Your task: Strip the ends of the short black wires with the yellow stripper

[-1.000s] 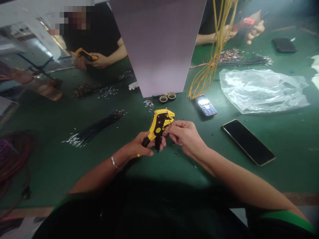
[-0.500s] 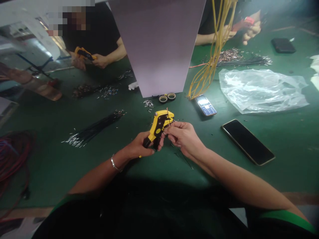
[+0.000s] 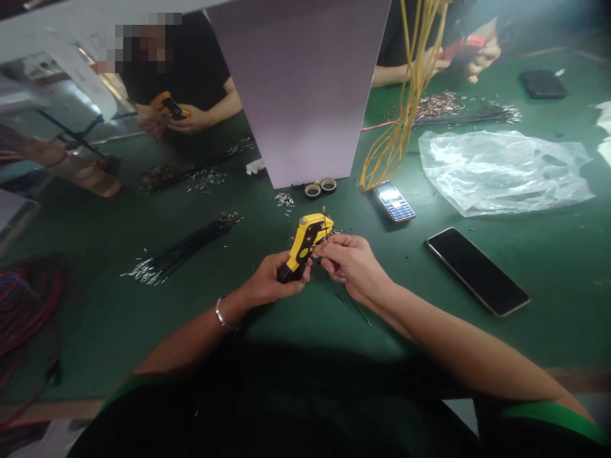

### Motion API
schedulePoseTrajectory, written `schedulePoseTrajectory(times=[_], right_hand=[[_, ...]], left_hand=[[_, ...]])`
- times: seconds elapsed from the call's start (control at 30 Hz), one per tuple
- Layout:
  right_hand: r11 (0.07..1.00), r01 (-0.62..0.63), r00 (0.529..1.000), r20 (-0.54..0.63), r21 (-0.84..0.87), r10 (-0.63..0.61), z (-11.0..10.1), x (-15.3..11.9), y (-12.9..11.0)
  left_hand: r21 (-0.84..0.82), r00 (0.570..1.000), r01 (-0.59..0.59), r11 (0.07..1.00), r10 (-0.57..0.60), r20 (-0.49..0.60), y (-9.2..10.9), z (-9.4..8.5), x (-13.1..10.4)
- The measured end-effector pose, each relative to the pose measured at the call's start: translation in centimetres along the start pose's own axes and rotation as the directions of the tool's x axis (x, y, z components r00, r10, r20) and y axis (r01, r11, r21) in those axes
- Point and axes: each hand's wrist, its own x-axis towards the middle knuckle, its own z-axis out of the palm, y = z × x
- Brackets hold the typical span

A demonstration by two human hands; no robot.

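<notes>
My left hand (image 3: 272, 280) is wrapped round the handles of a yellow and black wire stripper (image 3: 303, 247), which stands tilted with its head up and to the right. The handles look squeezed together. Close against the tool's jaw side, my right hand (image 3: 351, 261) pinches a thin black wire (image 3: 326, 232). The wire's upper end shows bare copper and sticks up beside the tool's head. My fingers hide its lower part. To the left lies a bundle of black wires (image 3: 191, 247) with silvery ends. Small silvery pieces (image 3: 285, 200) are scattered behind the tool.
Two tape rolls (image 3: 313, 191) sit by an upright panel (image 3: 310, 95). On the right are a keypad phone (image 3: 394, 202), a smartphone (image 3: 477, 272), a plastic bag (image 3: 506, 172) and hanging yellow wires (image 3: 405, 127). Red cable (image 3: 28, 305) is coiled at left. Co-workers' hands (image 3: 191, 119) work across the table.
The stripper's handles have been squeezed together by my left hand, and the tool has shifted slightly right. The wire's top now shows more bare copper. My right hand has barely moved.
</notes>
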Motion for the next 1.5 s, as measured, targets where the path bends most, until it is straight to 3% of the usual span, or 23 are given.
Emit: schedulePoseTrajectory(times=[0.27, 0.5, 0.63, 1.07, 1.27, 1.5], right_hand=[[1.000, -0.008, 1.000, 0.006, -0.003, 0.008, 0.0, 0.2, 0.2], [1.000, 0.015, 1.000, 0.012, -0.003, -0.015, -0.1, 0.5, 0.1], [0.999, 0.032, 0.999, -0.027, -0.012, -0.033, -0.3, 0.6, 0.1], [0.997, 0.071, 0.997, -0.030, -0.038, -0.073, -0.4, 0.8, 0.6], [0.996, 0.082, 0.996, -0.018, -0.035, -0.082, -0.4, 0.7, 0.8], [0.998, 0.068, 0.997, -0.018, -0.013, -0.069, -0.1, 0.6, 0.7]], left_hand=[[-0.057, 0.982, 0.076, 0.996, -0.084, -0.167, -0.9, 0.3, -0.2], [-0.147, 0.992, 0.008, 0.989, -0.026, -0.124, -1.2, 0.1, 0.1], [-0.172, 0.998, 0.030, 0.985, -0.039, -0.049, -1.2, 0.1, 0.1], [-0.021, 1.000, -0.024, 0.999, 0.024, 0.013, -0.9, 0.0, 0.0], [0.031, 0.999, 0.004, 1.000, -0.002, -0.047, -0.5, 0.4, 0.0], [0.159, 0.971, 0.149, 0.976, -0.114, -0.211, -0.3, 0.7, -0.5]])
